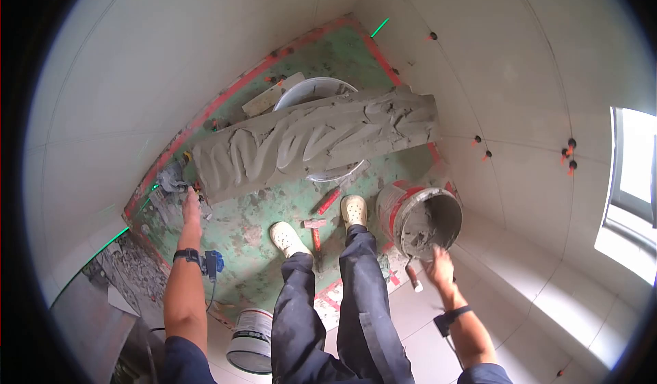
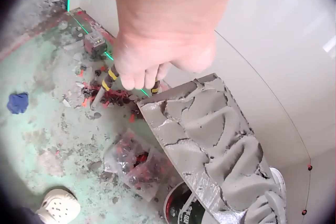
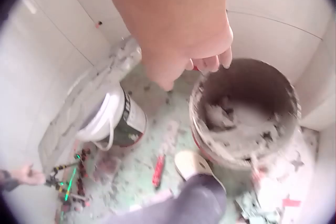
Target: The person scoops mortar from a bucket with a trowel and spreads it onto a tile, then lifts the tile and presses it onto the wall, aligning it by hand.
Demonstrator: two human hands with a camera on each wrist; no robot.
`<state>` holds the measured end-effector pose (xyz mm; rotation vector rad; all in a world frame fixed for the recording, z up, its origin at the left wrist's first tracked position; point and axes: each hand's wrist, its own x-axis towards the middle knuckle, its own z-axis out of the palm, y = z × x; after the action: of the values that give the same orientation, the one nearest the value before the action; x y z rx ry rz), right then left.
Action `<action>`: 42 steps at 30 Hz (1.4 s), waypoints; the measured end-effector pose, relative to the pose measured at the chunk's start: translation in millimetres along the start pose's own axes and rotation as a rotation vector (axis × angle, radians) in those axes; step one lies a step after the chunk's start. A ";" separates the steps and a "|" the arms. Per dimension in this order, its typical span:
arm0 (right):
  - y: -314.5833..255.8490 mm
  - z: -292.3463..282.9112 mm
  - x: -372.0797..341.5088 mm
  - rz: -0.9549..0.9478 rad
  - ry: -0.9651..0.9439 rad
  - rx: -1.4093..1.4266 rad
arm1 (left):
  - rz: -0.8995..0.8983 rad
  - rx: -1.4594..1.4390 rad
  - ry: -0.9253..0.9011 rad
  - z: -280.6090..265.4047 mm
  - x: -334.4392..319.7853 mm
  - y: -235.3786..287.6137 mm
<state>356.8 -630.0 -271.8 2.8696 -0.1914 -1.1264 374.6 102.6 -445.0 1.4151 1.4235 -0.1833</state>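
A long tile coated with grey mortar lies across a white bucket, its mortar ridged in wavy strokes. My left hand is by the tile's left end, fingers relaxed. Black-and-yellow handles show just past its fingertips in the left wrist view. My right hand is at the near side of a mortar-smeared bucket, fingers loosely bent. Its fingertips overlap the rim in the right wrist view. Grey mortar sits inside that bucket.
A hammer and a red-handled tool lie between my feet. Another bucket stands behind my left foot. A plastic bag, a small laser device and debris litter the floor. Tiled walls close in around the corner.
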 end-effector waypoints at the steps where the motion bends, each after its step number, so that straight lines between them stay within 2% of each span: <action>1: 11.6 -5.5 42.4 -0.141 0.246 0.161 | -0.009 -0.004 0.014 0.9 4.2 -4.0; 2: 5.4 -32.9 89.7 -0.233 0.420 0.286 | -0.020 -0.067 -0.082 2.1 6.7 -5.6; 3: -11.4 -75.1 133.6 -0.200 0.429 0.408 | -0.031 -0.132 -0.176 4.4 8.4 -6.3; 4: -19.1 -98.5 181.6 -0.067 0.420 0.574 | -0.040 -0.139 -0.159 7.2 2.7 -1.2; 5: -9.4 -105.0 242.0 -0.084 0.511 0.632 | -0.027 -0.104 -0.176 9.2 -10.7 8.3; 7: -17.6 -140.2 320.6 -0.074 0.381 0.708 | -0.027 -0.083 -0.170 13.6 -26.7 14.2; 9: -23.7 -145.3 365.3 -0.084 0.302 0.704 | 0.031 -0.090 -0.230 17.4 -37.5 19.1; 11: -38.7 -149.2 385.9 0.001 -0.019 1.130 | 0.047 -0.093 -0.206 22.6 -44.4 24.0; 12: -28.1 -143.1 399.4 -0.006 -0.034 1.125 | 0.038 -0.095 -0.173 23.1 -42.4 22.8; 14: 5.8 -136.3 434.1 0.030 -0.071 0.839 | 0.021 -0.100 -0.136 20.3 -47.3 20.5; 15: -5.4 -148.0 428.4 0.017 -0.075 0.834 | 0.001 -0.103 -0.108 18.1 -47.2 25.8; 17: -10.3 -164.8 387.8 0.003 0.112 0.812 | -0.041 -0.089 -0.068 5.9 -60.5 37.4; 19: -16.5 -206.5 366.8 0.016 0.017 0.793 | -0.145 -0.032 -0.111 -4.6 -79.1 63.6; 21: -15.0 -234.7 356.6 0.028 -0.058 0.779 | -0.117 -0.101 -0.055 -10.0 -105.9 81.8; 23: -4.5 -245.8 342.2 -0.041 -0.174 1.141 | -0.067 -0.185 -0.009 -18.0 -122.6 76.5; 24: -5.1 -248.0 337.2 -0.049 -0.173 1.143 | -0.006 -0.357 -0.021 -23.1 -119.9 69.6; 25: -11.7 -251.4 337.1 -0.080 -0.152 1.327 | 0.054 -0.529 -0.032 -26.6 -111.8 66.2; 26: -18.0 -253.6 334.7 -0.109 -0.132 1.509 | 0.054 -0.534 -0.029 -22.8 -109.9 68.5; 27: -25.9 -254.8 330.5 -0.114 -0.133 1.505 | 0.076 -0.666 0.063 -14.3 -107.2 72.6; 28: -34.8 -254.3 326.0 -0.157 -0.095 1.628 | 0.098 -0.799 0.157 -5.8 -103.8 76.0; 29: -43.2 -253.1 322.3 -0.203 -0.057 1.752 | 0.099 -0.806 0.162 1.3 -105.0 79.8; 31: -54.2 -250.2 318.1 -0.233 -0.014 1.730 | 0.240 -0.841 0.149 11.9 -112.2 87.2; 34: -63.0 -246.0 318.5 -0.289 0.053 1.678 | 0.287 -0.769 0.124 18.4 -107.8 88.0; 38: -69.2 -240.3 332.7 -0.321 0.130 1.691 | 0.303 -0.887 0.124 38.1 -114.6 96.8; 40: -60.2 -241.1 338.4 -0.394 0.100 1.668 | 0.257 -1.092 0.044 53.9 -122.7 98.3; 42: -53.9 -239.4 345.8 -0.470 0.068 1.660 | 0.206 -1.109 0.037 74.3 -113.1 95.2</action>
<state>776.0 -622.1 -334.4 4.5715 -0.8047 -1.1953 459.4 4.7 -342.1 0.6112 1.0811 0.6782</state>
